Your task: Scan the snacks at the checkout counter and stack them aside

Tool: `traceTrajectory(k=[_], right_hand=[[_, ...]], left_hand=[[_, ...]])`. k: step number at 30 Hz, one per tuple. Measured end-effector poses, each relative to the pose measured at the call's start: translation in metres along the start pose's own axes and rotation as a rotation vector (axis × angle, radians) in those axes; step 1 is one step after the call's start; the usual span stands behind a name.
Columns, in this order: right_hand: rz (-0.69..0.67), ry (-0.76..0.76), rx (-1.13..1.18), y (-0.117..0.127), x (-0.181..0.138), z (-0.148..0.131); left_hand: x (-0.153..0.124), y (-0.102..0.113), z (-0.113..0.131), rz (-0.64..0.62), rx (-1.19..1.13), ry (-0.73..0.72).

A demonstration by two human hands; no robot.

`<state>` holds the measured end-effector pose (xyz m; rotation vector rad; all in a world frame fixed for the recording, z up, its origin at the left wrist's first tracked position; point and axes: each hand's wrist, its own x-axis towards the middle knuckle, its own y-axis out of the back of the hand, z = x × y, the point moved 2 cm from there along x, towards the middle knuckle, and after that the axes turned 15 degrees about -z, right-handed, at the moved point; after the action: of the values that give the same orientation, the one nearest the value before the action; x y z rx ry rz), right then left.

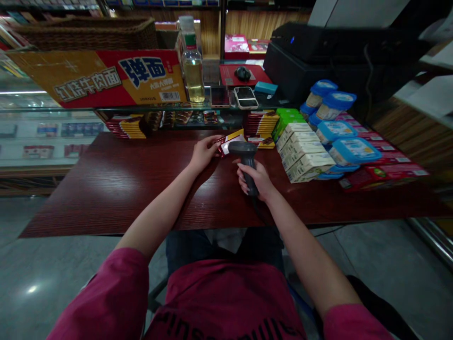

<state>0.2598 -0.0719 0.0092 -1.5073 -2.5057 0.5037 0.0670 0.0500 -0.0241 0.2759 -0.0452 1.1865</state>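
Observation:
My left hand (205, 153) is closed on the left end of a red and yellow packet (231, 137), held just above the brown tabletop. Wrapped around the handle of a dark barcode scanner (248, 163) is my right hand (258, 179). The scanner's head points left at the packet, and a white patch of light shows on the wrapper. Behind the packet, a stack of similar red and yellow packets (261, 123) stands at the back of the table. Another such stack (127, 126) sits at the back left.
To the right are green boxes (287, 117), pale cartons (305, 153), blue-lidded tubs (356, 150) and red boxes (389, 174). On the glass shelf stand a cardboard box (116, 78), a bottle (193, 71), a phone (246, 97) and a mouse (242, 73). The scanner's cable (262, 212) hangs toward the front edge.

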Motion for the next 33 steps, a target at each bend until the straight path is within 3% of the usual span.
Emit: traceTrajectory(k=[3,5,11,16,20,26,30,33], right_hand=[[-0.029,0.011,0.027,0.001,0.002,0.002],[-0.059,0.005,0.048,-0.002,0.008,0.004],[-0.146,0.006,0.129,-0.033,0.052,0.015],[-0.199,0.028,0.227,-0.076,0.097,0.027],[-0.225,0.019,0.307,-0.107,0.124,0.04],[-0.252,-0.006,0.306,-0.121,0.137,0.055],[-0.256,-0.006,0.313,-0.116,0.137,0.059],[-0.26,-0.007,0.322,-0.113,0.137,0.061]], left_hand=[[-0.005,0.016,-0.001,-0.044,0.0,-0.041],[-0.014,0.037,0.004,-0.021,0.164,-0.102],[-0.067,0.134,0.045,0.232,0.744,-0.25],[-0.108,0.222,0.072,0.468,0.922,-0.196],[-0.124,0.274,0.071,0.541,1.049,-0.05],[-0.117,0.31,0.048,0.393,1.095,0.075],[-0.108,0.317,0.039,0.286,1.156,0.149],[-0.109,0.313,0.037,0.314,1.221,0.2]])
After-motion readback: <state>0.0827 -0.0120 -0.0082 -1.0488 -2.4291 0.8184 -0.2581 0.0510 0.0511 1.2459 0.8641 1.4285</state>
